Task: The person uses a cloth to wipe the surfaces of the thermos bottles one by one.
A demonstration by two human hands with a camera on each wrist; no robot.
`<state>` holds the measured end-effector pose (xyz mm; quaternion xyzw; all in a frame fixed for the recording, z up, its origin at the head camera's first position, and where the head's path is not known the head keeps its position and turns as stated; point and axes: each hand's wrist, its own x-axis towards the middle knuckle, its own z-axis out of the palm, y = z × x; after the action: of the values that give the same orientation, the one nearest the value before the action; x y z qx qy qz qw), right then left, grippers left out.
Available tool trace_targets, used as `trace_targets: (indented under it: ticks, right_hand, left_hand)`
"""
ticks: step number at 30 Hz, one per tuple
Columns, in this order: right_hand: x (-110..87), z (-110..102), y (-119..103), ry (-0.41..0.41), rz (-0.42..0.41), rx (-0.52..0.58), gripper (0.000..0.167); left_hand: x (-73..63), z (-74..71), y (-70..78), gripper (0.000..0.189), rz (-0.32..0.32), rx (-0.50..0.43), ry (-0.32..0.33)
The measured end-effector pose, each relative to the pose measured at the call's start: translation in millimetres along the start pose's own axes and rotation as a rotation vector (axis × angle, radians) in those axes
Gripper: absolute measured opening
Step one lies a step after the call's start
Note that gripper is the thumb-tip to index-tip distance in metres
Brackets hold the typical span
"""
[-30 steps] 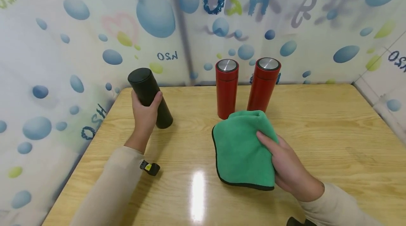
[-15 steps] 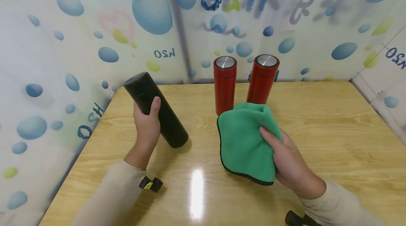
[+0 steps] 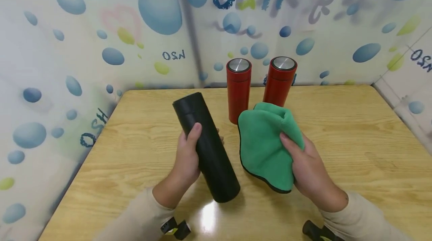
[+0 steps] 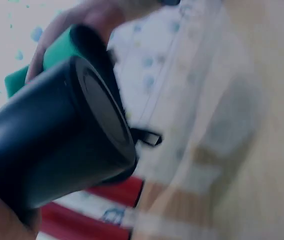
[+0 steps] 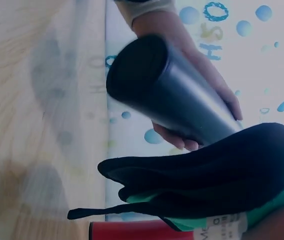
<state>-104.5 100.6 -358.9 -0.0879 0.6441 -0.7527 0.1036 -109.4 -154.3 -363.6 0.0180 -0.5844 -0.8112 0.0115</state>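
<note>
My left hand (image 3: 189,156) grips a black cylindrical thermos bottle (image 3: 212,151) around its upper half, tilted with its lower end toward the right. In the right wrist view the round base of the black bottle (image 5: 137,67) shows, clear of the table. My right hand (image 3: 310,171) holds a folded green cloth (image 3: 266,143) with dark edging, thumb on the near face. The cloth (image 5: 207,175) shows its dark side, a loop and a white label in the right wrist view. Bottle and cloth are close together, with a small gap in the head view.
Two red thermos bottles with silver lid tops stand at the back of the wooden table (image 3: 344,132): a left one (image 3: 239,91) and a right one (image 3: 280,79). The cloth partly covers the right one's lower part. A patterned wall (image 3: 135,27) rises behind.
My left hand has lifted the black bottle and brought it right and nearer, tilting it more. The right hand stays almost in place; the cloth shifts slightly and its lower edge folds.
</note>
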Motion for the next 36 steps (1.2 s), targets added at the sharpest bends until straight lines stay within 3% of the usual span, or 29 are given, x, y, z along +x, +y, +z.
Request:
trace_targets:
  ticks: [4, 8, 15, 19, 25, 30, 36]
  right_hand:
    - [-2.3, -2.0, -2.4, 0.033, -0.065, -0.131, 0.045]
    - [-5.3, -2.7, -5.3, 0.051, -0.186, -0.301, 0.044]
    - [-6.2, -1.9, -4.7, -0.100, -0.324, -0.248, 0.049]
    - [-2.7, -2.6, -0.8, -0.130, -0.372, -0.403, 0.058]
    - [1.4, -1.8, 8.4, -0.160, -0.458, -0.817, 0.076]
    - [3.7, -0.4, 11.6, -0.217, -0.556, -1.094, 0.086]
    - [1.6, 2.4, 11.8, -0.306, -0.494, -1.267, 0.088]
  left_hand:
    - [-1.1, 19.6, -12.0, 0.050, -0.175, -0.057, -0.104]
    - [2.2, 38.6, -22.0, 0.054, -0.277, -0.076, -0.197]
    - [3.5, 58.0, -36.9, 0.056, -0.352, -0.078, -0.329]
    - [4.7, 59.2, -45.2, 0.056, -0.402, -0.098, -0.356]
    - [7.5, 54.8, -53.4, 0.062, -0.508, -0.124, -0.373]
    - [11.3, 50.8, -55.9, 0.071, -0.501, -0.144, -0.354]
    - [18.4, 46.2, -64.4, 0.075, -0.563, -0.175, -0.290]
